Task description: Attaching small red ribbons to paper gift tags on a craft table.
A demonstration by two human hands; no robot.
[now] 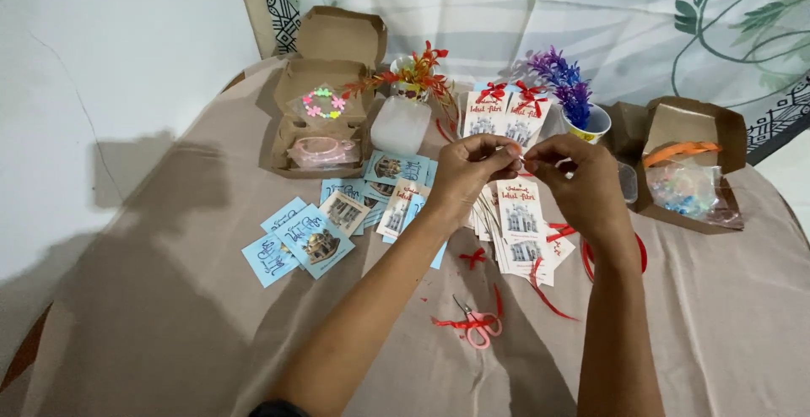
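Above the table's (169,316) middle, left hand (469,172) and right hand (580,182) meet, fingertips pinching a small red ribbon piece (521,161) between them. Likely bow-tying step; tightening needs a steady pull. White cards (519,219) lie below, pink scissors (479,326) near the front edge.

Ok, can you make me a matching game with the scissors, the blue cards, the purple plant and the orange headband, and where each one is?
Things:
1. scissors
2. blue cards
3. purple plant
4. orange headband

Places:
A. in the open box on the right
B. in a cup at the back of the table
C. on the cloth, nearest the camera, by red ribbon scraps
D. spread out left of the hands

Pairs: 1-C, 2-D, 3-B, 4-A
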